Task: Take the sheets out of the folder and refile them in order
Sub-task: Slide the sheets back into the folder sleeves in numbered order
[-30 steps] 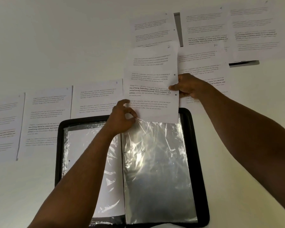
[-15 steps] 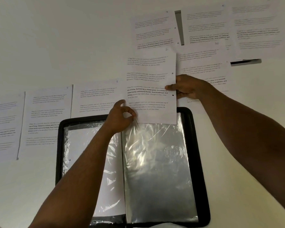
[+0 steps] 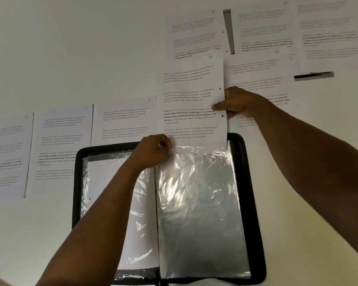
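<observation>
A black folder (image 3: 254, 203) lies open on the white table, with clear plastic sleeves on both sides. My right hand (image 3: 236, 103) pinches the right edge of a printed sheet marked 2 (image 3: 192, 96), held upright over the top of the right-hand sleeve (image 3: 198, 213). The sheet's bottom edge sits just inside the sleeve's mouth. At the sleeve's top left corner, my left hand (image 3: 153, 151) pinches the plastic and holds it apart. The left-hand sleeve (image 3: 136, 234) holds a white sheet.
Several printed sheets lie spread on the table: a row to the left of the folder (image 3: 62, 141) and more at the back right (image 3: 262, 32). A dark flat object (image 3: 314, 75) shows under the far right sheets.
The sheet has come down a little, so its bottom edge now enters the sleeve's mouth. Both hands keep their grips.
</observation>
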Tool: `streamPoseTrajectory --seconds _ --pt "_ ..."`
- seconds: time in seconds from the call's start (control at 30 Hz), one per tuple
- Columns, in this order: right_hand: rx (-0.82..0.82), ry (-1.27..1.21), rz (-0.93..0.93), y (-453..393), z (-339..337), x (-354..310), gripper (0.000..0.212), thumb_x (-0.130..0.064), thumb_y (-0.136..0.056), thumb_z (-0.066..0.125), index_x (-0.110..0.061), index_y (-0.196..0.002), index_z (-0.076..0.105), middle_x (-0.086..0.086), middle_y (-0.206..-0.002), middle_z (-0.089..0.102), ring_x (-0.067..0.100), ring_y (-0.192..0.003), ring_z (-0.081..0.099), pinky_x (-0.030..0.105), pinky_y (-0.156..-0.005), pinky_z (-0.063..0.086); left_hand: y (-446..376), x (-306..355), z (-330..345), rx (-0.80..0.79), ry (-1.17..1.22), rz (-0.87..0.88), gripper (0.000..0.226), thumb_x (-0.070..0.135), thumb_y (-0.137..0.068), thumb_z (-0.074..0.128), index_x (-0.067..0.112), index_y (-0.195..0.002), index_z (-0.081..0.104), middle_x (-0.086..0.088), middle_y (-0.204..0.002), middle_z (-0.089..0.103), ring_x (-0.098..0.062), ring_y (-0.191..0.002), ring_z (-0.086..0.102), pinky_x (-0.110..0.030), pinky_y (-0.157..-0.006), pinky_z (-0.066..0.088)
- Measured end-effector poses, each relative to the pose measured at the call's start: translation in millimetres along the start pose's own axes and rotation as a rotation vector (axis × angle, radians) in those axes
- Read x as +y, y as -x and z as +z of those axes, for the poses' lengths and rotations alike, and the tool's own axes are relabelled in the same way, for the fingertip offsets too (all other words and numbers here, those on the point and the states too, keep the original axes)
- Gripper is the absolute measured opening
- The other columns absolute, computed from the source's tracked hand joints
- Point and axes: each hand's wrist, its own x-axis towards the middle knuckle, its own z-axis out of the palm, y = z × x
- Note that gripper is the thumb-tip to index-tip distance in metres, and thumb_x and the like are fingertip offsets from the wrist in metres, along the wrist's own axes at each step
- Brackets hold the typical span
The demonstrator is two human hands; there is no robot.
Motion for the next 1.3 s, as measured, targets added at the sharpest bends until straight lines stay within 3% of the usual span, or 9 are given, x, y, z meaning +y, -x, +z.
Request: streamPoseTrajectory --seconds 0.17,0.33,0.5,0.67,0.77,0.93,1.17,1.3 --pt "-0.026 -0.054 -0.016 -2.2 13.7 0.1 0.039 -0.021 -0.082 0.077 -0.015 -0.118 0.063 0.001 -0.108 0.07 0.017 -0.098 0.067 0.033 -0.08 0.058 -1.6 11.6 10.5 -0.002 0.02 0.026 0.014 0.008 -0.088 0.056 0.018 -0.089 0.067 0.006 -0.09 0.066 0.002 -0.064 0.053 -0.016 -0.061 0.038" --pt "-0.039 -0.044 0.011 -1.7 9.1 12.7 0.041 -0.019 -0.081 0.077 -0.015 -0.12 0.062 0.001 -0.108 0.069 0.018 -0.1 0.066 0.033 -0.081 0.056 -3.8 13.0 10.5 -0.011 -0.017 0.011 0.012 0.012 -0.089 0.058 0.02 -0.097 0.064 -0.001 -0.091 0.066 -0.015 -0.08 0.06 -0.026 -0.071 0.047" --pt "-0.125 -0.167 0.1 2.2 -5.6 17.3 0.044 -0.014 -0.08 0.075 -0.012 -0.123 0.061 0.006 -0.114 0.07 0.019 -0.103 0.067 0.033 -0.084 0.057 -3.3 1.6 4.8 -0.084 -0.101 -0.014 0.018 0.016 -0.09 0.062 0.021 -0.106 0.062 0.003 -0.096 0.065 -0.015 -0.083 0.061 -0.03 -0.079 0.052" --pt "-0.24 -0.048 0.128 8.4 11.1 10.7 0.039 -0.012 -0.08 0.076 -0.012 -0.117 0.063 0.006 -0.107 0.072 0.015 -0.095 0.07 0.028 -0.075 0.06 -5.7 3.7 6.9 -0.06 -0.037 0.03 0.014 0.01 -0.089 0.062 0.024 -0.089 0.064 0.008 -0.09 0.065 -0.009 -0.081 0.058 -0.024 -0.076 0.047" --pt "-0.278 -0.051 0.119 9.1 19.4 9.0 0.04 -0.012 -0.078 0.077 -0.012 -0.116 0.064 0.006 -0.108 0.072 0.016 -0.096 0.07 0.028 -0.075 0.06 -8.2 6.1 9.9 -0.059 -0.026 -0.001 0.009 0.011 -0.087 0.061 0.018 -0.089 0.066 0.005 -0.09 0.067 -0.013 -0.083 0.06 -0.026 -0.075 0.048" --pt "-0.175 -0.176 0.048 6.8 16.6 14.6 0.042 -0.014 -0.081 0.075 -0.012 -0.121 0.063 0.006 -0.115 0.07 0.016 -0.1 0.068 0.028 -0.077 0.059 -9.0 12.4 12.6 -0.091 -0.018 0.003 0.006 0.015 -0.087 0.063 0.018 -0.09 0.067 0.003 -0.09 0.067 -0.012 -0.081 0.06 -0.023 -0.071 0.047" --pt "-0.309 0.011 0.16 18.3 10.5 16.9 0.042 -0.02 -0.074 0.079 -0.015 -0.114 0.066 0.001 -0.105 0.074 0.015 -0.098 0.07 0.026 -0.077 0.058 -12.6 24.2 20.0 -0.09 -0.015 0.023 0.008 0.014 -0.087 0.062 0.014 -0.091 0.07 0.002 -0.09 0.069 -0.015 -0.085 0.062 -0.028 -0.077 0.048" --pt "-0.13 -0.13 0.059 16.8 13.6 17.5 0.034 -0.036 -0.083 0.072 -0.015 -0.11 0.066 0.005 -0.105 0.074 0.015 -0.094 0.07 0.028 -0.075 0.058 -10.8 24.7 20.0 -0.086 0.006 0.006 0.009 0.015 -0.088 0.062 0.014 -0.093 0.069 0.001 -0.091 0.069 -0.016 -0.085 0.062 -0.031 -0.079 0.049"
